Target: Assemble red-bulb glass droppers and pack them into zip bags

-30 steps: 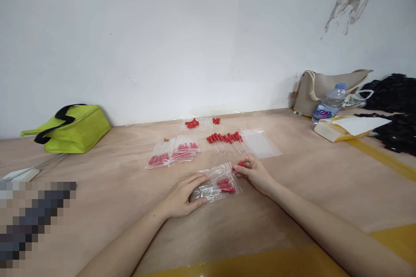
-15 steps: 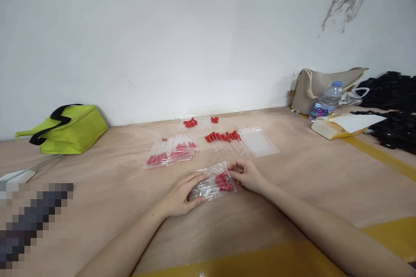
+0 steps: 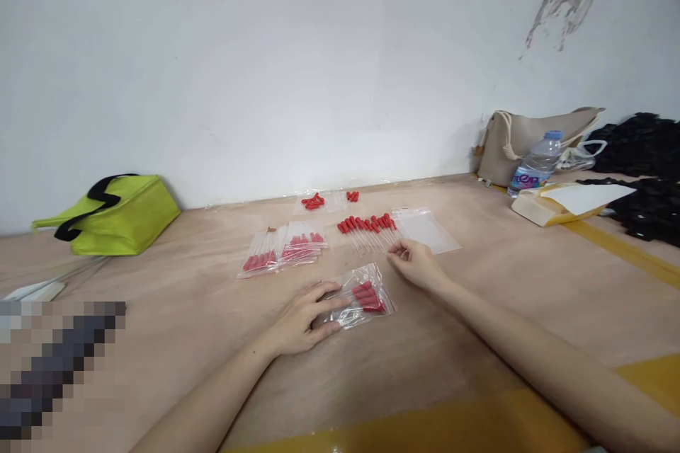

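Observation:
My left hand (image 3: 305, 322) lies on the left end of a clear zip bag (image 3: 348, 324), fingers stretched out and spread. Inside the bag are several droppers (image 3: 369, 297) with red bulbs pointing right. My right hand (image 3: 417, 265) is beyond the bag's right corner, apart from it. Its fingers are curled, with thumb and fingertips close together near the thin tips of a row of loose droppers (image 3: 366, 224). Whether anything is between those fingertips is hidden. Flat behind my right hand lies a clear zip bag (image 3: 430, 230) with nothing visible in it.
Filled bags of droppers (image 3: 260, 258) lie overlapping to the left. Loose red bulbs (image 3: 313, 202) are near the wall. A lime-green bag (image 3: 127, 216) stands far left; a water bottle (image 3: 536, 163), a beige bag (image 3: 499, 156) and an open packet (image 3: 563, 205) are at right.
My right hand has let go of the bag's right edge and moved away, up and right toward the loose droppers. My left hand stays on the bag, its fingers more spread.

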A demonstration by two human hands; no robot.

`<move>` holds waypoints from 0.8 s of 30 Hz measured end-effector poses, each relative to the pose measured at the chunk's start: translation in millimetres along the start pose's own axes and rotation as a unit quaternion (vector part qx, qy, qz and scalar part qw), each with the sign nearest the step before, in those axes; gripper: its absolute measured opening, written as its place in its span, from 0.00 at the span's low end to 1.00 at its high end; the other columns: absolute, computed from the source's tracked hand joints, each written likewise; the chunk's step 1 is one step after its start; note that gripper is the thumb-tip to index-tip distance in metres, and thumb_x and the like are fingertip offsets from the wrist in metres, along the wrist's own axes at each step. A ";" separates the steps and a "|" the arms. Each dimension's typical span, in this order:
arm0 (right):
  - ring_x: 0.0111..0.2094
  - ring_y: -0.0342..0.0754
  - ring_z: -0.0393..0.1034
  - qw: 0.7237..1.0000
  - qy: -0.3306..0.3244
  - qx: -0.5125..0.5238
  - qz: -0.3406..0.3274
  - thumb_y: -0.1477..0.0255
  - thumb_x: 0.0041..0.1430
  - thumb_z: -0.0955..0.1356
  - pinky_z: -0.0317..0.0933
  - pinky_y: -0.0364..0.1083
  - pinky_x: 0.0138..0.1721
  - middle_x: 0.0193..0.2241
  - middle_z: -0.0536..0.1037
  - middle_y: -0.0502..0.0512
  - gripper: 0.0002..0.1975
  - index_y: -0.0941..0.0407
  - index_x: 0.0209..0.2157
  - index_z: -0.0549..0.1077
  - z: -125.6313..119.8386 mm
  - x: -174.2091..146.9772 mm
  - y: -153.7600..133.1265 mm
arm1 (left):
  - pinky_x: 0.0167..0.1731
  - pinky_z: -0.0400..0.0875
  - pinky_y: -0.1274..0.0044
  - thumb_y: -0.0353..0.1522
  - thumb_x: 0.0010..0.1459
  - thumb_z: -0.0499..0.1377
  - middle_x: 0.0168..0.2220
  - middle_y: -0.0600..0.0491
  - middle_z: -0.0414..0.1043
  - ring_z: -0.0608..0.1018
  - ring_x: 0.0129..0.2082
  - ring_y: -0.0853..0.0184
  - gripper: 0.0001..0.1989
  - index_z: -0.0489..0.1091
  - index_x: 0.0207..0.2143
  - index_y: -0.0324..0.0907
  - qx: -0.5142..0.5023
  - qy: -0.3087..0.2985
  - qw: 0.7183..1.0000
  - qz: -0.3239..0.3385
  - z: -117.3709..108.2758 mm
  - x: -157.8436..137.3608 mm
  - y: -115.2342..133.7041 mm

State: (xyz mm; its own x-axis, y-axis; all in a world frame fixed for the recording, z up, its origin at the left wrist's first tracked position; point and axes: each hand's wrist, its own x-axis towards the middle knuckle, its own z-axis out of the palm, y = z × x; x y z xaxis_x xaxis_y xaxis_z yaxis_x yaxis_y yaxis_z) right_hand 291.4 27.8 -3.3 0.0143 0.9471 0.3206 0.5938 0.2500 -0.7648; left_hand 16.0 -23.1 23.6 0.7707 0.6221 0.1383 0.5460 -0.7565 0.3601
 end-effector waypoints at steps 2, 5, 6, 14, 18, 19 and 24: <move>0.27 0.44 0.65 0.996 -0.009 -0.085 -0.004 0.72 0.46 0.64 0.58 0.42 0.30 0.24 0.73 0.52 0.05 0.57 0.25 0.71 -1.6 13.7 0.7 | 0.52 0.57 0.67 0.38 0.57 0.51 0.55 0.52 0.56 0.60 0.54 0.61 0.19 0.59 0.53 0.52 0.002 0.001 1.000 0.000 -0.3 0.3 0.1; 0.31 0.46 0.67 0.987 -0.019 -0.160 0.030 0.71 0.45 0.65 0.57 0.41 0.31 0.27 0.74 0.54 0.06 0.57 0.24 0.72 4.3 33.3 -2.7 | 0.52 0.57 0.66 0.38 0.57 0.51 0.55 0.52 0.56 0.60 0.54 0.60 0.20 0.59 0.52 0.52 -0.001 0.006 1.000 -0.001 0.4 0.2 -0.4; 0.31 0.46 0.67 0.983 -0.019 -0.172 0.053 0.70 0.45 0.65 0.57 0.42 0.30 0.28 0.74 0.55 0.06 0.57 0.24 0.72 7.5 39.2 -4.3 | 0.52 0.56 0.66 0.38 0.57 0.51 0.55 0.52 0.56 0.60 0.54 0.60 0.20 0.59 0.52 0.52 -0.002 0.007 1.000 -0.001 0.8 0.0 -0.7; 0.32 0.55 0.69 0.960 -0.054 -0.194 0.197 0.71 0.39 0.67 0.59 0.45 0.26 0.29 0.74 0.63 0.09 0.59 0.26 0.72 21.5 74.8 -14.6 | 0.52 0.56 0.65 0.39 0.57 0.52 0.55 0.52 0.56 0.60 0.54 0.60 0.20 0.60 0.52 0.52 -0.011 0.012 1.000 -0.004 2.6 -1.4 -2.5; 0.32 0.55 0.70 0.960 -0.049 -0.188 0.202 0.74 0.36 0.67 0.59 0.45 0.26 0.30 0.74 0.64 0.11 0.60 0.27 0.72 27.1 80.4 -15.2 | 0.52 0.56 0.66 0.38 0.56 0.52 0.55 0.52 0.57 0.61 0.54 0.60 0.20 0.60 0.52 0.51 -0.011 0.013 1.000 0.000 2.2 -1.1 -2.0; 0.32 0.55 0.70 0.961 -0.046 -0.184 0.200 0.74 0.36 0.67 0.59 0.45 0.26 0.30 0.74 0.64 0.10 0.60 0.27 0.72 27.9 80.4 -15.1 | 0.52 0.56 0.66 0.38 0.56 0.52 0.54 0.52 0.57 0.61 0.53 0.60 0.20 0.60 0.52 0.51 -0.009 0.014 1.000 0.000 2.2 -1.0 -1.8; 0.28 0.50 0.68 0.978 -0.032 -0.139 0.150 0.70 0.44 0.65 0.57 0.43 0.26 0.22 0.73 0.58 0.07 0.58 0.19 0.68 16.0 72.7 -15.5 | 0.52 0.56 0.66 0.38 0.56 0.52 0.54 0.52 0.57 0.61 0.53 0.60 0.20 0.60 0.52 0.52 -0.007 0.015 1.000 0.000 2.3 -0.9 -1.8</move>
State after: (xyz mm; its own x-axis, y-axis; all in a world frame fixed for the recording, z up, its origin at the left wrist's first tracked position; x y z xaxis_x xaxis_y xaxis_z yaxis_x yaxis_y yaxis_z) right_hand 270.4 96.0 22.9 0.1764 0.9823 0.0626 0.7664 -0.0971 -0.6350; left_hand 15.1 -22.8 20.7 0.7604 0.6281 0.1652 0.5417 -0.7537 0.3722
